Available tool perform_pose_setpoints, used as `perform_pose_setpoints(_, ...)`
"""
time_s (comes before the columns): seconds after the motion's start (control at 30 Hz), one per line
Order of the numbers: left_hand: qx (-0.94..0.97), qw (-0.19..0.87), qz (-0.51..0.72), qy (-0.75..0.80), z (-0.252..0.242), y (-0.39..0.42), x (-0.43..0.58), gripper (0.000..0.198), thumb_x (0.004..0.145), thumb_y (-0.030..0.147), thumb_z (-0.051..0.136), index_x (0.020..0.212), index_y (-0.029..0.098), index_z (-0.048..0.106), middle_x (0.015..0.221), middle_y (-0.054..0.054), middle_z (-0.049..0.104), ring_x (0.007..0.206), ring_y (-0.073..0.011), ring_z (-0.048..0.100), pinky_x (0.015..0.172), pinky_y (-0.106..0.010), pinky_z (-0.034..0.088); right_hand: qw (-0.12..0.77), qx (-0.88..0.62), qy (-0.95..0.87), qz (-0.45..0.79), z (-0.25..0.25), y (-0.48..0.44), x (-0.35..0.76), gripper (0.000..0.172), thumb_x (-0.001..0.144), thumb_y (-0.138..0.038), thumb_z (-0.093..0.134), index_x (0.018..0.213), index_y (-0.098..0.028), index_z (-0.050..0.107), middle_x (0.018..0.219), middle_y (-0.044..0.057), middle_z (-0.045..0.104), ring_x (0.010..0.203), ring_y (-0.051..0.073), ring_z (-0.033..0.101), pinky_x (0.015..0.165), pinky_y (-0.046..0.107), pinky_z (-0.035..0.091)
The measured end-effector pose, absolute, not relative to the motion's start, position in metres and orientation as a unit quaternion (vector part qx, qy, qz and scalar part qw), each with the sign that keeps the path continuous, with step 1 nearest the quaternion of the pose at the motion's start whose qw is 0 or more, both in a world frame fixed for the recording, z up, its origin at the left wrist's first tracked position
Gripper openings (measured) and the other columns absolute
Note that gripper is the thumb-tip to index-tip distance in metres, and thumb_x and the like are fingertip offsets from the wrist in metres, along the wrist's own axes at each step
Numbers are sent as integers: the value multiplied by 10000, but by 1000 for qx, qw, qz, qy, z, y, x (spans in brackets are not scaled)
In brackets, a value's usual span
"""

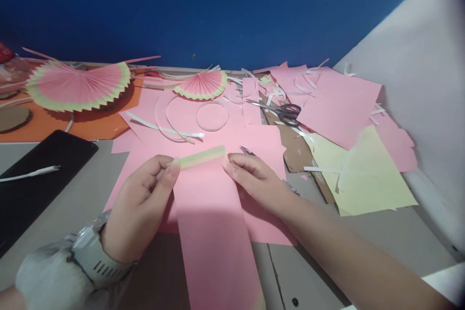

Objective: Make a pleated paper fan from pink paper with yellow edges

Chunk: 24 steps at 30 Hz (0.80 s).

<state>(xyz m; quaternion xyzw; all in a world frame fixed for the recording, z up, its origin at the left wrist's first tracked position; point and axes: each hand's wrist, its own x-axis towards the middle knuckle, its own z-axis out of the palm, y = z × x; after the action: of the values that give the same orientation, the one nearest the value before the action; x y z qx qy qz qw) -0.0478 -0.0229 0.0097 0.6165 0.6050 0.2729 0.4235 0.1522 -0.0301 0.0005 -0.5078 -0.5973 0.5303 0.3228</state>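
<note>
A: Where's the pink paper strip (214, 232) for us right now?

B: Right between our grips. Left grip (140, 206) is pinched narrow on the far left corner, and right grip (256, 179) is pinched on the far right corner.

A: And which way does it run?

B: Long axis comes from both grips back toward us, out the bottom of the view. The yellow-green band (203, 156) goes crosswise, left grip to right grip, with its right end angled a bit farther from us. Neither side's nearer tbh, we're touching it with both.

A: What else have we got around?

B: Loose pink sheets (259, 135) under and beyond the grips on the surface (82, 198). Scissors (288, 114) are beyond the right grip, off to its right. A slim pointed tool (248, 151) pokes out past that grip too, but we're covering its middle, so can't tell what it is. Small pleated fan (201, 85) is straight beyond the gap between grips, bigger pleated fan (82, 85) beyond and left of the left one.
</note>
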Motion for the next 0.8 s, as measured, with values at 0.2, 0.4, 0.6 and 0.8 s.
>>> perform_pose_setpoints(0.2, 639, 396, 291, 592, 10, -23, -50, 213, 884, 384, 433, 855, 213, 557, 584, 60, 493, 556, -99, 459, 515, -189, 381, 289, -498, -578, 579, 1, -30, 152, 368, 909, -393, 415, 616, -202, 301, 597, -54, 283, 528, 80, 300, 502, 234, 257)
perform_pose_setpoints(0.4, 655, 345, 283, 611, 11, -20, -52, 226, 887, 390, 427, 835, 215, 560, 612, 59, 497, 597, -107, 454, 553, -201, 370, 326, -523, -619, 488, 0, -30, 148, 421, 914, -427, 405, 602, -201, 235, 627, -50, 212, 561, 87, 235, 526, 245, 222)
perform_pose_setpoints(0.6, 649, 319, 299, 623, 9, -16, -55, 229, 883, 389, 424, 799, 221, 554, 616, 51, 482, 610, -114, 443, 565, -218, 357, 304, -516, -634, 490, 1, -32, 149, 419, 910, -418, 423, 601, -200, 243, 617, -53, 222, 551, 85, 248, 515, 243, 220)
perform_pose_setpoints(0.8, 613, 392, 332, 600, 5, -12, -54, 214, 862, 394, 458, 815, 221, 574, 628, 43, 491, 604, -109, 442, 580, -223, 371, 309, -519, -644, 470, -1, -33, 149, 416, 919, -409, 412, 610, -201, 227, 618, -51, 208, 559, 89, 231, 518, 247, 213)
